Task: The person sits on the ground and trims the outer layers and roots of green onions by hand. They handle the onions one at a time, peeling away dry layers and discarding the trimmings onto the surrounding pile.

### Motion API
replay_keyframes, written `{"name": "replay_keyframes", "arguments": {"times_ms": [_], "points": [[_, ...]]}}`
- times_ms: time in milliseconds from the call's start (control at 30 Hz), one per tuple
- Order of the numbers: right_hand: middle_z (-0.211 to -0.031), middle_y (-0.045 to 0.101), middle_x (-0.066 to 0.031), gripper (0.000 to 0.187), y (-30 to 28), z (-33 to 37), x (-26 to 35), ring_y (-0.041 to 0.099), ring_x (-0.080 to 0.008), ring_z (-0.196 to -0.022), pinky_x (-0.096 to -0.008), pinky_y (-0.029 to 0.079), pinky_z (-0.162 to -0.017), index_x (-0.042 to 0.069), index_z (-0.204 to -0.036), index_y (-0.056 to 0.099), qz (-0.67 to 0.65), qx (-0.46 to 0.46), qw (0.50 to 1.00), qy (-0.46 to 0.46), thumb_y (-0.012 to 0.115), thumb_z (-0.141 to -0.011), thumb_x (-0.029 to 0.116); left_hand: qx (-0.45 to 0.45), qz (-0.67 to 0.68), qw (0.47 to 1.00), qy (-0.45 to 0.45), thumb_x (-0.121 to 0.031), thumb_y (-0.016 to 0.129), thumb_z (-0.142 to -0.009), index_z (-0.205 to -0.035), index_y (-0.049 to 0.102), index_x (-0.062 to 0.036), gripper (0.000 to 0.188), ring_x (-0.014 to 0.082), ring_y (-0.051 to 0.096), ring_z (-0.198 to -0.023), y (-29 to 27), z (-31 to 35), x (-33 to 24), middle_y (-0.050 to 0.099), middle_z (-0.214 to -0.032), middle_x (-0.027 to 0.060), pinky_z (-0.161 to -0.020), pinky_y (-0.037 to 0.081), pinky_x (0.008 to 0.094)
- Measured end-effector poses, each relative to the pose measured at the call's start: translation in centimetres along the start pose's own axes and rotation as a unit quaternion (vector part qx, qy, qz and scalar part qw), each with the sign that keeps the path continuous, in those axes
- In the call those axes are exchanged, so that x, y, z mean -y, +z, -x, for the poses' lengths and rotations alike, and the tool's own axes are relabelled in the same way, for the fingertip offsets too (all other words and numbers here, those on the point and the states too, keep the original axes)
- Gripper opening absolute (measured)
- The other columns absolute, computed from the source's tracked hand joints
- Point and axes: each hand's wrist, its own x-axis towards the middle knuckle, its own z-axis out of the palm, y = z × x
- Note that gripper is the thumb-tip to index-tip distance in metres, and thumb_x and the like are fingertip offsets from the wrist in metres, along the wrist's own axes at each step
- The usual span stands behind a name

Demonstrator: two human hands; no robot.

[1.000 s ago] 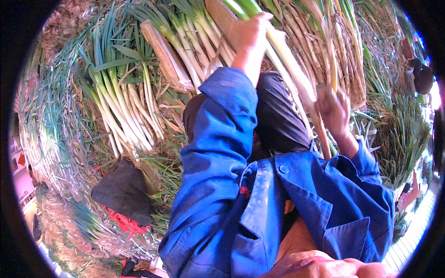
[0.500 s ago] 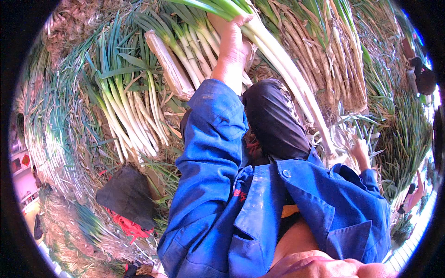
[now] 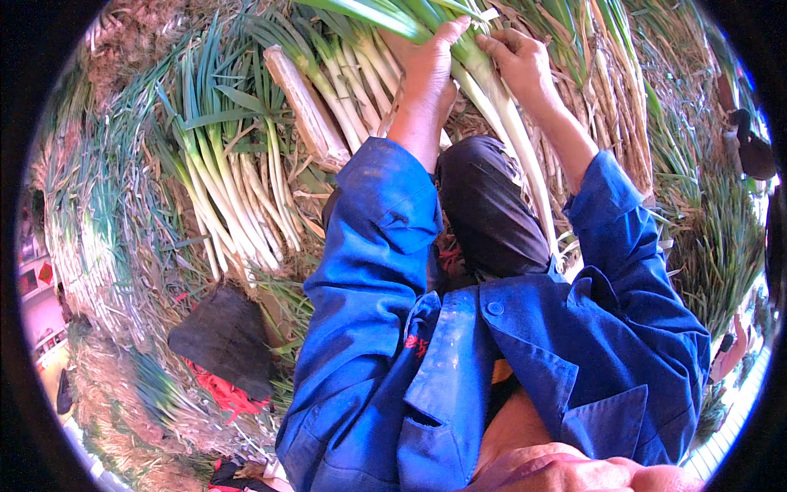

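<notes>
Two or so long green onions (image 3: 525, 156) slant across my knee, white ends down toward my lap and green leaves up past the top edge. My left hand (image 3: 430, 78) is wrapped round them where white turns green. Close beside it, my right hand (image 3: 520, 66) has its fingers pinched at the upper part of the stalks; exactly what lies between the fingertips is too small to make out. Behind my left wrist lie clean white-stemmed green onions (image 3: 348, 86), side by side next to a pale, rough block (image 3: 303, 107).
Another row of clean green onions (image 3: 221, 193) lies at left. Brown-skinned, untrimmed onions (image 3: 602, 123) are heaped at right. A dark cloth (image 3: 225, 340) covers part of some red strips (image 3: 225, 394). Dense bundles of onions (image 3: 713, 238) stand along the right side.
My right hand has come up from the root ends at lower right to the upper stalks, beside my left hand. The left hand keeps its grip, shifted slightly right.
</notes>
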Motion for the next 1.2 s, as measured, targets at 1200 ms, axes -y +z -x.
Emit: {"name": "replay_keyframes", "arguments": {"times_ms": [1200], "points": [[-0.095, 0.058, -0.0193, 0.031, -22.4, 35.4, -28.5, 0.058, -0.0399, -0.081, -0.0438, 0.048, -0.071, 0.002, -0.114, 0.051, 0.467, 0.224, 0.831, 0.201, 0.046, -0.084, 0.011, -0.159, -0.046, 0.982, 0.091, -0.001, 0.065, -0.076, -0.103, 0.057, 0.0051, 0.029, 0.0217, 0.06, -0.08, -3.5, -3.2, -3.8, 0.061, -0.094, 0.0115, -0.069, 0.051, 0.0349]]}}
